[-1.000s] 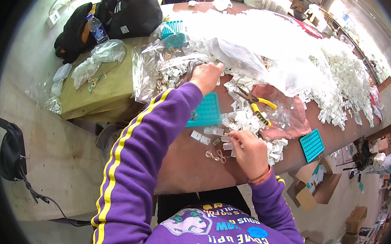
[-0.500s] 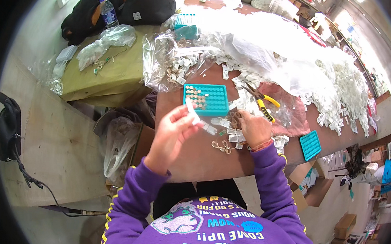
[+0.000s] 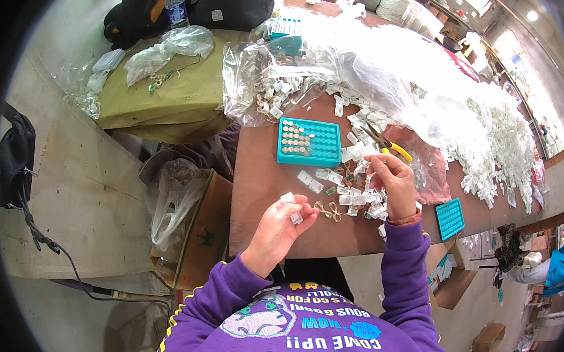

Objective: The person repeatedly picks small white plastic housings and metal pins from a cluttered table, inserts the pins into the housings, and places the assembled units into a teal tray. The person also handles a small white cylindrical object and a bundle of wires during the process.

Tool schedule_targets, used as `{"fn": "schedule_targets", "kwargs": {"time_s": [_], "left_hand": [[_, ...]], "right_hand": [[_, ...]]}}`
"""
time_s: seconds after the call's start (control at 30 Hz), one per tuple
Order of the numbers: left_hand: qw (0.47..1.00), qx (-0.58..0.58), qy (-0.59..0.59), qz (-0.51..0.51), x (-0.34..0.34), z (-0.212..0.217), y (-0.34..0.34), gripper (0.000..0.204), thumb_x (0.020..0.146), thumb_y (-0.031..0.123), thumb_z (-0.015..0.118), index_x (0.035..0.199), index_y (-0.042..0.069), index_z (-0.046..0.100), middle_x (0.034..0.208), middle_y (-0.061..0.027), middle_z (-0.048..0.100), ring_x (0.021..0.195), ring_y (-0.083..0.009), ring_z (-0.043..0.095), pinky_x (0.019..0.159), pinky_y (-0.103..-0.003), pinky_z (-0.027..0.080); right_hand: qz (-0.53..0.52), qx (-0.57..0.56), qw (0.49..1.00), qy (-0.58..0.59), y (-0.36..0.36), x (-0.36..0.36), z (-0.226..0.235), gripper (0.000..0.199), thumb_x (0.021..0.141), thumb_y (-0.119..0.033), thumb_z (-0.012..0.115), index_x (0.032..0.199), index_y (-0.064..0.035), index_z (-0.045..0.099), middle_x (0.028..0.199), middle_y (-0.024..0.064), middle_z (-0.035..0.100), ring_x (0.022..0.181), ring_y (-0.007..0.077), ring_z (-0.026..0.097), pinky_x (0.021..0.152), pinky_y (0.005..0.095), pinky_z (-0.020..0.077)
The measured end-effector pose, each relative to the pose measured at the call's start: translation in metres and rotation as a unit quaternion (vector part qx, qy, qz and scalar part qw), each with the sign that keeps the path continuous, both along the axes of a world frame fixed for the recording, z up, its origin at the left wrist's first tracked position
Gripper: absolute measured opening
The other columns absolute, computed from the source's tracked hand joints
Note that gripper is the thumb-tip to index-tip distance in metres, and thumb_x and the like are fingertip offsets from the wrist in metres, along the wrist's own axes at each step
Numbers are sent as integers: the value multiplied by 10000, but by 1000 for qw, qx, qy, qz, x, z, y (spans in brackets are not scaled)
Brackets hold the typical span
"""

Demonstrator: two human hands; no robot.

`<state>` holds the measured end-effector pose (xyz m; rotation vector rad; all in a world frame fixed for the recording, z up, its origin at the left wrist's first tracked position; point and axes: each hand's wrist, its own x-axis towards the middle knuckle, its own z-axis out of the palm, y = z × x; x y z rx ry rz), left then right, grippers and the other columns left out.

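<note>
My left hand (image 3: 280,226) is held above the brown table's (image 3: 262,181) near edge, its fingers closed on a small clear plastic packet (image 3: 291,206). My right hand (image 3: 392,183) hovers over a scatter of small clear packets (image 3: 352,196), fingertips pinched together near them; whether it holds one is hard to tell. A teal tray (image 3: 308,142) with a grid of holes lies beyond the hands, several holes at its left filled with small round metal pieces. A tangle of rubber bands (image 3: 330,210) lies between my hands.
Yellow-handled pliers (image 3: 390,144) lie right of the tray. A second teal tray (image 3: 450,218) sits near the table's right edge. Heaps of clear bags and white parts (image 3: 429,88) cover the far table. A cardboard box with a plastic bag (image 3: 183,215) stands left.
My left hand drew back from the far pile of bags to the near table edge, now holding a small packet. My right hand stayed over the scattered packets.
</note>
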<state>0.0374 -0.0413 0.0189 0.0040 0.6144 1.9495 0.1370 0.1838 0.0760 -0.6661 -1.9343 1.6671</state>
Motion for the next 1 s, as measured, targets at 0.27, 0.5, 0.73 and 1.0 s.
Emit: {"fn": "schedule_targets", "kwargs": {"time_s": [0.27,0.5,0.73,1.0], "left_hand": [[961,-43,262,80,19,23,19,385,907,88,644,1259,32,498,1068,-64,612,923,-108,596,829,-246,491],[951,-42,254,169,14,17,13,247,924,144,645,1133,26,585,951,-48,651,760,-62,551,699,-195,461],[982,-10,119,144,11,17,8,261,954,164,602,1163,11,572,960,-56,652,766,-63,561,703,-196,478],[992,59,23,107,10,20,5,279,967,142,570,1208,1,561,1019,-85,646,793,-72,564,698,-190,481]], "right_hand": [[38,-278,955,98,-54,2,1,213,964,-177,565,1087,-17,633,881,67,686,636,85,607,568,199,459],[14,-278,953,118,-93,1,-11,204,962,-154,564,1092,-12,633,940,85,690,684,100,632,602,215,468],[27,-124,979,157,-108,8,-23,141,923,-25,581,1043,16,643,1008,107,653,812,145,645,699,251,497],[21,118,977,177,-107,16,-30,205,818,110,624,977,0,693,1040,122,640,889,183,632,775,271,502]]}}
